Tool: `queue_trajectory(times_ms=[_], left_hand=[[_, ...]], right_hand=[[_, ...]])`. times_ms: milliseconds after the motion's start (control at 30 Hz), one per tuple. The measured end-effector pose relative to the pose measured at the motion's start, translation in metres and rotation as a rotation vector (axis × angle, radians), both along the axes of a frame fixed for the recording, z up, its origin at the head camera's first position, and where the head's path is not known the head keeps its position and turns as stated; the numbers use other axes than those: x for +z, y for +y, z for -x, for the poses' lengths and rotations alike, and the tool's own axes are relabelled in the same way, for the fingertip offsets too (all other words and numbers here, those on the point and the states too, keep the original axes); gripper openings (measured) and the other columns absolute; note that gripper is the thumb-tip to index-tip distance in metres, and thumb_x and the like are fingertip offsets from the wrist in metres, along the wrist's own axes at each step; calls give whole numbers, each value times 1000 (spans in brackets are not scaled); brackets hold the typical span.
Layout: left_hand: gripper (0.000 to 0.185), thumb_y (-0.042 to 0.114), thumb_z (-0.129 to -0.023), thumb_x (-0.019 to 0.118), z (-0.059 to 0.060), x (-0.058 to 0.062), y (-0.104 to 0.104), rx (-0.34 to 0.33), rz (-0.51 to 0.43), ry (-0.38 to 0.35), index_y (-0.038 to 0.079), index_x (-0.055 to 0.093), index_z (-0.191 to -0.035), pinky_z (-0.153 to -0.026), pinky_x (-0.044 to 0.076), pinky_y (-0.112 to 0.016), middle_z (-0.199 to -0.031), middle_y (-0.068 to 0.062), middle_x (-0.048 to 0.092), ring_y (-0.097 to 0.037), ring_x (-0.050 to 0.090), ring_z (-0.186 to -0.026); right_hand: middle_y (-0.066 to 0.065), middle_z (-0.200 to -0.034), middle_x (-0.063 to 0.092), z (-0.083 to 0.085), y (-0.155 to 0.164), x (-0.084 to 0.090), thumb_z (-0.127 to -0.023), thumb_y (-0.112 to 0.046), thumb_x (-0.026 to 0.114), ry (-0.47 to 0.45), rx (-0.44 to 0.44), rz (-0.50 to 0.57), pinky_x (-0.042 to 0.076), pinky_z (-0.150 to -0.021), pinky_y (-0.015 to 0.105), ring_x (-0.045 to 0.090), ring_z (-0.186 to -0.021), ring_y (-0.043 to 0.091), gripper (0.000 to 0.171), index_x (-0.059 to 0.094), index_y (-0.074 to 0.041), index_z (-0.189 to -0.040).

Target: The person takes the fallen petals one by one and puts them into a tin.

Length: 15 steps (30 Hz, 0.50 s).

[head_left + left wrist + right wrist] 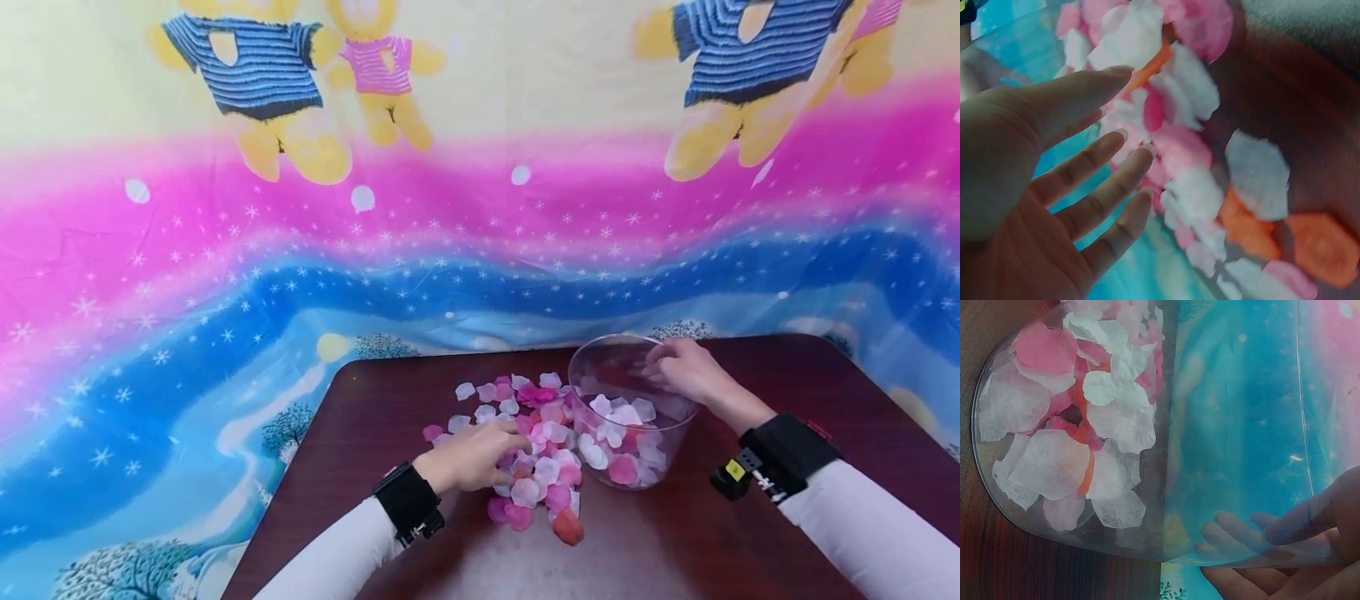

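My left hand (472, 457) reaches over the left side of a loose heap of artificial flower petals (546, 471), pink, white, magenta and orange-red. In the left wrist view the left hand (1022, 244) has its fingers extended and spread, holding nothing, with petals (1179, 150) just beyond the fingertips. To the right of the heap stands a clear plastic bucket (607, 367), its lower part filled with petals (1054, 462). My right hand (686, 371) pinches the bucket's wall at the right of the rim, thumb on one side and fingers (1229, 531) on the other.
Both hands work over a dark red-brown table (397, 408) with rounded corners. Behind it hangs a cloth backdrop (480, 217) printed with bears and snowflakes. A single orange-red petal (567, 527) lies at the heap's near edge.
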<state>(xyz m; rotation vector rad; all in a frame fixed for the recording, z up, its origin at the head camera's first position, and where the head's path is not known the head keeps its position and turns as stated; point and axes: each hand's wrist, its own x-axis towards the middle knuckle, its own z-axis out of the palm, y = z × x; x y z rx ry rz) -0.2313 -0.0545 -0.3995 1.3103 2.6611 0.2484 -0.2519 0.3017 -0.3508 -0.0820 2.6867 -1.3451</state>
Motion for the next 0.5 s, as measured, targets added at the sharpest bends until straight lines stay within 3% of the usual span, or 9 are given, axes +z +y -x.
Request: queue_trajectory(times_ms=[233, 333, 500], left_hand=[[14, 13, -91, 79, 7, -18, 6, -63, -94, -27, 18, 79, -104, -74, 49, -11, -95, 6, 72, -5, 63, -84], [10, 6, -91, 76, 10, -21, 6, -59, -147, -55, 14, 81, -96, -71, 48, -10, -85, 5, 73, -3, 61, -77], [6, 9, -91, 78, 14, -20, 4, -50, -173, -29, 11, 80, -96, -70, 47, -12, -85, 3, 73, -5, 61, -76]], right_hand=[[32, -122, 65, -1, 0, -1, -98, -2, 37, 9, -6, -2, 56, -92, 48, 63, -117, 45, 37, 54, 16, -126], [31, -121, 66, 0, 0, -2, -99, -2, 37, 9, -8, -3, 57, -91, 47, 64, -116, 44, 36, 55, 15, -125], [32, -121, 65, 0, 1, -2, -98, -2, 37, 10, -4, 1, 57, -91, 47, 64, -117, 45, 38, 54, 16, -126]])
